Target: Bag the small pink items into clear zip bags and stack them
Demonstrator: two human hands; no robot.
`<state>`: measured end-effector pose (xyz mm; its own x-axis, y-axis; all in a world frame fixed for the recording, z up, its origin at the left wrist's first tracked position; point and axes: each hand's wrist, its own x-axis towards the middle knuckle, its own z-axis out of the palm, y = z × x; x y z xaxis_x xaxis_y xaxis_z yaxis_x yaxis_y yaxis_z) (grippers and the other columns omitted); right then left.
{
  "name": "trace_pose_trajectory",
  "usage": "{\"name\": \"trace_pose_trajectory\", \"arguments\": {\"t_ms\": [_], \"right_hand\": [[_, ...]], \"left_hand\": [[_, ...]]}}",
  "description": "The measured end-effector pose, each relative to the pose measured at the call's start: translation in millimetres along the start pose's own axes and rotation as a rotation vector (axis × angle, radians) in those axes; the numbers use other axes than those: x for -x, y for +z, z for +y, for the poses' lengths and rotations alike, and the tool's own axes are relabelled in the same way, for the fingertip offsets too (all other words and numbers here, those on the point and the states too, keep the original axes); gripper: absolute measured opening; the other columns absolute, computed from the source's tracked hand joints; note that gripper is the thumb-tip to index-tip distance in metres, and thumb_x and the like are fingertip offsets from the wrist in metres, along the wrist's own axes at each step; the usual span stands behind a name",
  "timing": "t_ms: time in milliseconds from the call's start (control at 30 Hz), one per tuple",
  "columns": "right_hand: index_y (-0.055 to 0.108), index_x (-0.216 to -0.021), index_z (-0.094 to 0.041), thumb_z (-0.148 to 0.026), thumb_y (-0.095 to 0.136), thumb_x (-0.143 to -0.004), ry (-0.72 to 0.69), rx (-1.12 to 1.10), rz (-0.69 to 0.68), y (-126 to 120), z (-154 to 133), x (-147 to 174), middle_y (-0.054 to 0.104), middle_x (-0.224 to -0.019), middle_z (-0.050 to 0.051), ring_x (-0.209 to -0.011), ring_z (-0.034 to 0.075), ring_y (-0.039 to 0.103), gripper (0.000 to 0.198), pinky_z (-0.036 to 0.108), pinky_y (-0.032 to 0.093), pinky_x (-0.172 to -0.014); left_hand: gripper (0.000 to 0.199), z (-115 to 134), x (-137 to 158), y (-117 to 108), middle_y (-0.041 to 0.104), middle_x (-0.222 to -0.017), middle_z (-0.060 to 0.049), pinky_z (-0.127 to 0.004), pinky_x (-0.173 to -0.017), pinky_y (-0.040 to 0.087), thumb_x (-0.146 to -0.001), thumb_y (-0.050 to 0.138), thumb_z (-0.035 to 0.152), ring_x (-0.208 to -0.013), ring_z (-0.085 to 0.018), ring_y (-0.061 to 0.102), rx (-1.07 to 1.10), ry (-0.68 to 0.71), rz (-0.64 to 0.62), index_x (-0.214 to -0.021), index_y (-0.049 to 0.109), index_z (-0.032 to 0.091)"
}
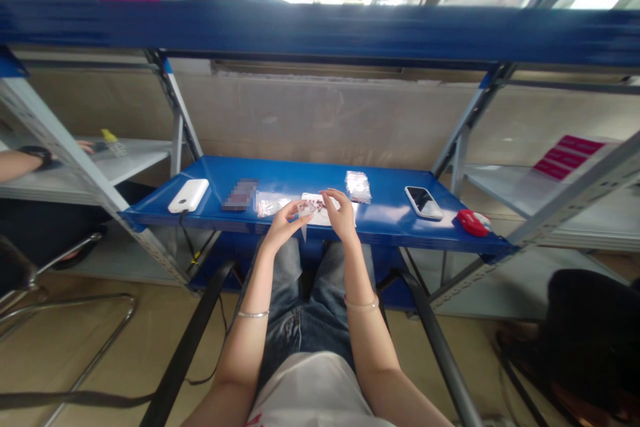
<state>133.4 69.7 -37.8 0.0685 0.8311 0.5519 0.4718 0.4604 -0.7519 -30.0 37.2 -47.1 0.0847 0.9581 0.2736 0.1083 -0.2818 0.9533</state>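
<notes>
My left hand [286,223] is closed in a pinch on a small clear plastic bag [305,211], which hangs over the shelf's front edge. Small dark red pieces [319,204], bead-like, show between my two hands above a white sheet [323,217]. The fingers of my right hand [341,215] are bent and pressed together at the right end of these pieces; what they grip is too small to make out. Left of my left hand lies a clear packet [270,207]. Behind my right hand rests a stack of clear packets [358,186].
The blue shelf [295,177] also bears a white device [189,195] with a cable, a blurred dark rectangle [241,194], a phone [423,203] and a red-and-white object [473,222]. A blue beam [320,30] crosses overhead. Another person's arm [23,163] rests at far left.
</notes>
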Motion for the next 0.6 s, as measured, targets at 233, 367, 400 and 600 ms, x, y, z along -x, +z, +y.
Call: {"name": "trace_pose_trajectory", "arguments": {"t_ms": [233,367,400,600], "right_hand": [[0.066,-0.113,-0.022,-0.027,0.049,-0.087,0.306,0.544,-0.176,5.3,31.2,-13.2,0.057,-0.122,0.014,-0.116,0.031,0.048,0.031,0.05,0.034,-0.095],[0.067,-0.112,-0.027,-0.028,0.048,-0.089,0.306,0.614,-0.195,8.0,39.8,-10.9,0.057,-0.122,0.01,-0.117,0.028,0.046,0.03,0.046,0.031,-0.096],[0.066,-0.112,-0.027,-0.028,0.048,-0.089,0.302,0.619,-0.181,8.5,41.5,-10.4,0.057,-0.122,0.01,-0.117,0.027,0.046,0.029,0.045,0.031,-0.096],[0.067,-0.102,-0.02,-0.028,0.05,-0.087,0.31,0.654,-0.141,8.3,47.9,-18.8,0.061,-0.111,0.012,-0.109,0.027,0.049,0.024,0.044,0.033,-0.092]], "left_hand": [[0.043,-11.3,-2.0,-4.1,0.062,-0.123,-0.008,-0.039,-0.1,0.04,-0.071,0.071,0.038,-0.121,-0.027,0.052,0.056,-0.003,0.038,-0.111,0.062,0.024],[0.042,-14.0,-2.7,-2.9,0.063,-0.122,-0.009,-0.04,-0.101,0.04,-0.07,0.072,0.038,-0.121,-0.028,0.053,0.085,-0.023,0.046,-0.109,0.063,0.024],[0.043,-14.1,-2.7,-2.6,0.063,-0.122,-0.009,-0.04,-0.101,0.04,-0.07,0.073,0.038,-0.12,-0.028,0.053,0.089,-0.028,0.043,-0.109,0.063,0.024],[0.044,-12.2,-2.1,-4.5,0.062,-0.124,-0.009,-0.041,-0.103,0.038,-0.071,0.072,0.039,-0.122,-0.028,0.052,0.089,-0.031,0.038,-0.11,0.062,0.024]]}}
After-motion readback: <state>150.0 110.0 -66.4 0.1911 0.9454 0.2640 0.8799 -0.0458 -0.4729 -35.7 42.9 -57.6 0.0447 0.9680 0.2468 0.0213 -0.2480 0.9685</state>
